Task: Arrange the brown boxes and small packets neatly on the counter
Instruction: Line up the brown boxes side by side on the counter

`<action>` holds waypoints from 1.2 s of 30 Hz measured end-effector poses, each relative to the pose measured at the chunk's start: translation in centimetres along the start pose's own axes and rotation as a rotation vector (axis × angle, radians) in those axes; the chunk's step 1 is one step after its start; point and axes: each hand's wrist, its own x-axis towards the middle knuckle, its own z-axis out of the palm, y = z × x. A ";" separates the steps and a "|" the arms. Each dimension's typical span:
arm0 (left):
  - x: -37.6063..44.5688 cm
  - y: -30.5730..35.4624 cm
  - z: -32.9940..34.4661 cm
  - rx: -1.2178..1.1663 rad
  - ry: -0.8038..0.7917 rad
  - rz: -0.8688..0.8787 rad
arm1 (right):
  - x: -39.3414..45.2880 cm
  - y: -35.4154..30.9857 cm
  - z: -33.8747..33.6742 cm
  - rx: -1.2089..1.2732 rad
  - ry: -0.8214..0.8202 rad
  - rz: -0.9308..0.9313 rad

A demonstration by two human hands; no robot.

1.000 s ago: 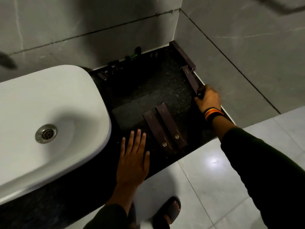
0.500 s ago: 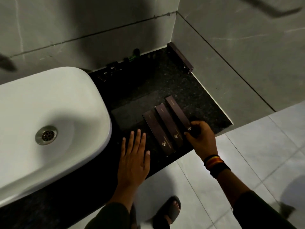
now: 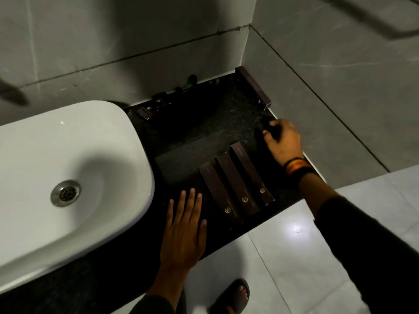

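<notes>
Three long brown boxes lie side by side near the front edge of the black counter (image 3: 192, 137): the left box (image 3: 218, 193), the middle box (image 3: 235, 182) and the right box (image 3: 251, 172). A fourth long brown box (image 3: 254, 87) rests along the right wall at the back corner. Small dark packets (image 3: 150, 108) sit by the back wall. My left hand (image 3: 184, 230) lies flat on the counter, fingers spread, just left of the three boxes. My right hand (image 3: 283, 141) hovers above the counter beyond the boxes, fingers curled, with nothing seen in it.
A white basin (image 3: 74, 177) with a metal drain (image 3: 65, 193) fills the left of the counter. Small dark bottles (image 3: 188, 83) stand at the back wall. Grey tiled walls close the back and right. A sandalled foot (image 3: 233, 295) stands on the floor below.
My right hand carried a third box from the right wall, set it beside the other two, let go and moved back towards the right rear. My left hand stayed flat.
</notes>
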 end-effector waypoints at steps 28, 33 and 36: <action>-0.1 0.1 0.0 0.028 -0.018 -0.015 | 0.1 3.3 -1.0 0.013 -0.109 0.258; -0.1 -0.2 0.3 0.079 -0.046 -0.007 | 0.3 0.9 -0.3 -0.120 -0.171 0.180; 0.0 -0.2 0.3 0.062 -0.041 -0.014 | -2.3 1.2 -0.7 -0.007 -0.189 0.240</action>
